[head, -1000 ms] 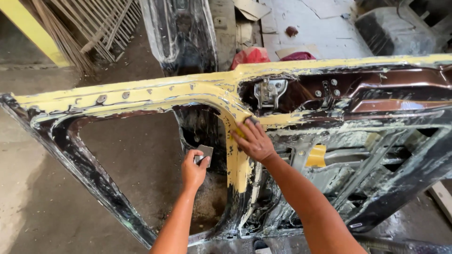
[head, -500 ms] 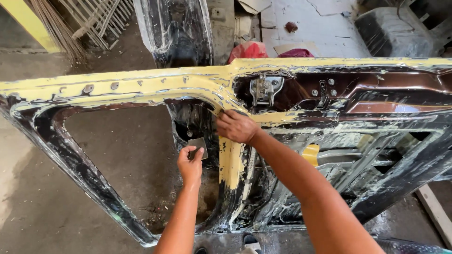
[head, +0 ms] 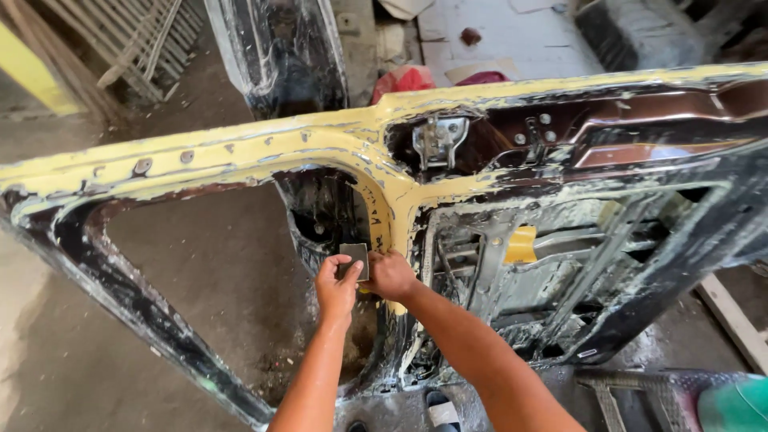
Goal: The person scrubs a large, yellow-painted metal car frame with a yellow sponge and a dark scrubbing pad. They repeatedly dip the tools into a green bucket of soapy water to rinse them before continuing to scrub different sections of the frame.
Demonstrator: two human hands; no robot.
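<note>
On a stained concrete workshop floor (head: pixel 216 288), a black car door shell (head: pixel 560 240) smeared with yellow filler stands upright. At its central pillar, left hand (head: pixel 336 284) fingers grip a small dark sanding pad (head: pixel 354 260); right hand (head: pixel 390 276) closes beside it.

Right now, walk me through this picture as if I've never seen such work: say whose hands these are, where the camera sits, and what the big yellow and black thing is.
The picture comes from a camera worn on a person's head, looking down, so both bare arms reaching in from the bottom are that person's own. In front of them stands a stripped car door, upright, with its window opening on the left and its inner panel on the right. Much of the frame is smeared with yellow body filler, and a metal latch sits near the top. The left hand holds a small dark sanding block against the door's middle pillar. The right hand rests on the pillar right beside it, touching the block's edge. Below is a wet concrete floor.
</note>
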